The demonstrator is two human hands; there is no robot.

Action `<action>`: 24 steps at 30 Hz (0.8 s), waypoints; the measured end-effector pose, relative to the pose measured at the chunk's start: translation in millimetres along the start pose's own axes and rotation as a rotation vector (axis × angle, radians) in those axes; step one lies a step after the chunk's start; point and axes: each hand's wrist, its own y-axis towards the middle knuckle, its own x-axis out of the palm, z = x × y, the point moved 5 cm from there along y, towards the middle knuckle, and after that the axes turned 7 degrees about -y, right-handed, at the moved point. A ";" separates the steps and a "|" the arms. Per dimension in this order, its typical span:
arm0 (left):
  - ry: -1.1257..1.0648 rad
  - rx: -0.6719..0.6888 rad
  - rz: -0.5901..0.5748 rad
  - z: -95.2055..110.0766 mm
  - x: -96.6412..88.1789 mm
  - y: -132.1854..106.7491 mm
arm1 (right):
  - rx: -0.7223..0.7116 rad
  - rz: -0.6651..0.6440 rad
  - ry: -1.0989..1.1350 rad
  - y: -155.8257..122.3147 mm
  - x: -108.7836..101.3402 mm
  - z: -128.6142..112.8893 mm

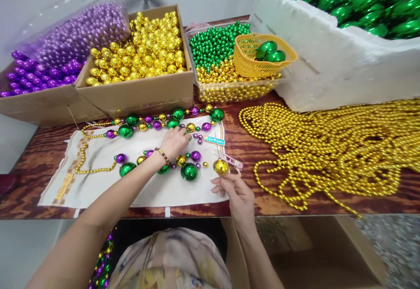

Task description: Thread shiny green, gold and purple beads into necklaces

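Note:
On the white cloth (108,188), a strand of green, purple and gold beads (156,125) lies doubled back. My left hand (177,142) reaches over it, fingers bent down together beside a small green bead; what they pinch is hidden. My right hand (241,192) is closed at the cloth's right edge, thumb and fingers just under a large gold bead (221,166). A thin needle (216,142) sticks up through that bead. Large green beads (189,172) and a purple bead (195,156) lie between my hands, near small purple beads (198,138).
Boxes of purple beads (42,76) and gold beads (138,48) stand behind. A clear tub (229,89) carries a yellow basket (246,59). A foam box (308,57) holds big green beads. Gold bead chains (328,149) cover the right. A thread snipper (231,160) lies by my right hand.

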 end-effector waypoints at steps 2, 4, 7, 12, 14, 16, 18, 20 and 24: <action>-0.039 -0.010 0.009 -1.2 -0.3 0.6 | 0.024 0.007 -0.003 0.3 -0.3 2.5; -0.192 -0.050 0.063 -6.3 -3.6 1.1 | 0.039 0.031 -0.004 1.5 -2.2 4.0; -0.779 -0.191 0.210 -18.7 -11.8 -1.9 | 0.028 0.086 -0.010 2.8 -5.3 3.4; -2.069 -0.326 0.170 -5.4 -16.0 -14.9 | -0.104 0.107 -0.110 0.1 -4.1 -8.9; -2.273 -0.321 0.135 5.6 -20.6 -20.7 | -0.158 0.071 -0.152 -1.8 -1.8 -16.0; -2.360 -0.316 0.131 12.5 -23.7 -25.1 | -0.207 0.036 -0.197 -3.7 -0.2 -23.6; -2.392 -0.316 0.132 15.8 -24.9 -27.7 | -0.246 0.022 -0.238 -5.3 -0.2 -30.7; -2.399 -0.331 0.137 16.4 -24.8 -29.0 | -0.263 0.013 -0.262 -6.4 -0.5 -35.8; -2.372 -0.340 0.138 16.3 -25.5 -29.8 | -0.268 0.001 -0.280 -7.1 -0.6 -40.0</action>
